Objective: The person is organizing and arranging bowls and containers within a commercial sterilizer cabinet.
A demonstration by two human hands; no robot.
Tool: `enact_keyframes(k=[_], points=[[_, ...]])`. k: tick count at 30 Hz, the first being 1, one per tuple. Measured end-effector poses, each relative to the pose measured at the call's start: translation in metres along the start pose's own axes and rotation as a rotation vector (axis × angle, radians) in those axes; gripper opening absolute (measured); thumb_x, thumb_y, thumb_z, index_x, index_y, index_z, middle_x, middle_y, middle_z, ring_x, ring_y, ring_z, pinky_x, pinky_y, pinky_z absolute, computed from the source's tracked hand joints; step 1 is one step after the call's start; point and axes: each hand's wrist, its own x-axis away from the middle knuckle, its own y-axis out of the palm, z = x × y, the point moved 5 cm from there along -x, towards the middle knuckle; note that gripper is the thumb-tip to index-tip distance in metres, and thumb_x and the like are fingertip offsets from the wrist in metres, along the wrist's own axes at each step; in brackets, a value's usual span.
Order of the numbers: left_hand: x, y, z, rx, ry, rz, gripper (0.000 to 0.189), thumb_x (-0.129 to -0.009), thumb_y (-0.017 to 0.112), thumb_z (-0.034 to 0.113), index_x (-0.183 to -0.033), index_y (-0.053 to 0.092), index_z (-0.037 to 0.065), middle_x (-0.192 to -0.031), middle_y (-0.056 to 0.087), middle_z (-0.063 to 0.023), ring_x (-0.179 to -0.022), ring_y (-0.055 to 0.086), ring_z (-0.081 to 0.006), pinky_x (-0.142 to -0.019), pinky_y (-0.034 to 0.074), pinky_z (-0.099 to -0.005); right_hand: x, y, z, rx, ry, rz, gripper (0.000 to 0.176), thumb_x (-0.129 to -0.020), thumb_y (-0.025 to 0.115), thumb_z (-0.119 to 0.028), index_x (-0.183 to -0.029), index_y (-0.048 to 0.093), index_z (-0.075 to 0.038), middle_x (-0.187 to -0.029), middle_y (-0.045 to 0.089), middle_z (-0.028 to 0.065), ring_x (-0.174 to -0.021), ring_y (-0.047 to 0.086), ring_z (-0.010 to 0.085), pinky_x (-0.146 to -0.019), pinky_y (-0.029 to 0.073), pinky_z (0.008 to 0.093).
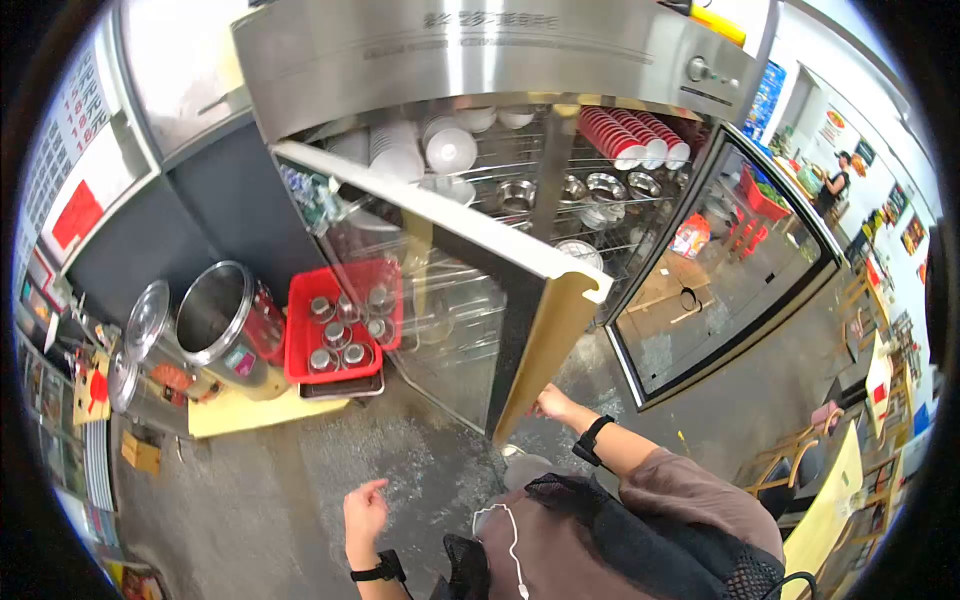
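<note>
A steel cabinet (480,50) with two glass doors stands before me, both doors swung out. My right hand (550,402) is at the golden edge of the left glass door (535,355), with its fingers partly hidden by the frame. Holding nothing, my left hand (366,510) hangs low over the floor, index finger stretched out and the others loosely bent. Inside the cabinet, wire racks carry white bowls (450,150), red-and-white dishes (630,140) and metal bowls (605,186). The right glass door (725,270) is wide open.
To the left, a red basket (293,335) of glass jars and a tall steel pot (215,315) stand near a yellow low table (265,412). Wooden chairs (790,460) and tables line the right side. A person (832,188) stands far back right.
</note>
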Motion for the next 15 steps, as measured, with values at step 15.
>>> enact_keyframes(k=[15], points=[[0.0, -0.05, -0.033, -0.183, -0.193, 0.061, 0.033, -0.087, 0.056, 0.004, -0.11, 0.079, 0.011, -0.082, 0.071, -0.0243, -0.077, 0.07, -0.0428, -0.074, 0.055, -0.0512, -0.034, -0.06, 0.201, 1.123, 0.342, -0.199, 0.065, -0.093, 0.057, -0.06, -0.111, 0.077, 0.0, -0.114, 0.074, 0.0267, -0.116, 0.067, 0.0452, -0.099, 0.05, 0.0554]])
